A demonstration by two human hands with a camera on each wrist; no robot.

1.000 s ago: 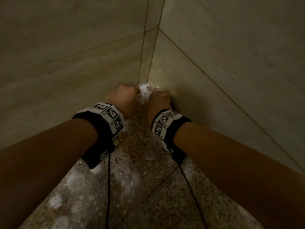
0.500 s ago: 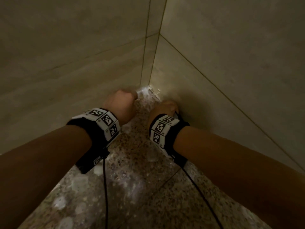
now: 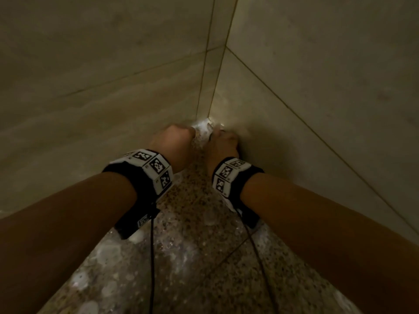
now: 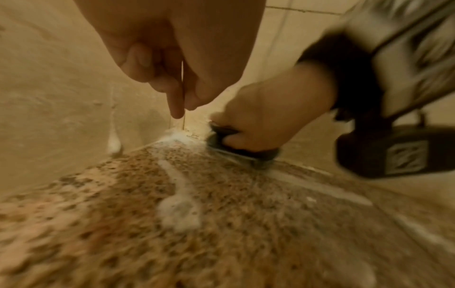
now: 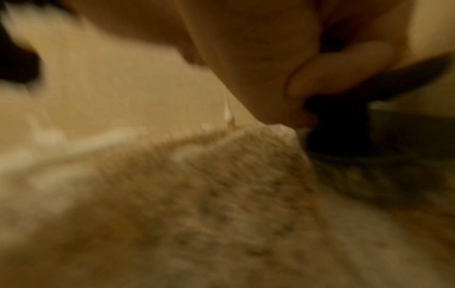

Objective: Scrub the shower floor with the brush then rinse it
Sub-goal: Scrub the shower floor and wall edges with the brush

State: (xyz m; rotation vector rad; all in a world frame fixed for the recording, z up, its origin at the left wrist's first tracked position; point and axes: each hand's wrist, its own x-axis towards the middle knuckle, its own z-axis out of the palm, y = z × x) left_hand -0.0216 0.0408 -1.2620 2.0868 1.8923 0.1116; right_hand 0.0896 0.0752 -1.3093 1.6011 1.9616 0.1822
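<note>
My right hand [image 3: 223,146] grips a black scrub brush [image 4: 234,144] and presses it on the speckled shower floor [image 3: 192,245], right at the corner where the two tiled walls meet. In the head view the hand hides the brush. The right wrist view is blurred and shows the fingers [image 5: 339,66] over the dark brush [image 5: 339,124]. My left hand [image 3: 174,143] hovers just left of it, fingers curled into a fist that holds nothing, with one finger [image 4: 177,105] hanging down. White foam [image 3: 204,128] lies in the corner.
Beige tiled walls [image 3: 317,109] close in on the left and right and meet at the corner ahead. Patches of foam [image 4: 179,210] and water cover the floor toward me. Cables hang from both wrist bands [image 3: 152,173].
Both hands pulled back from the corner half a second ago and have now pushed forward into it again, the right hand moving the brush along the floor.
</note>
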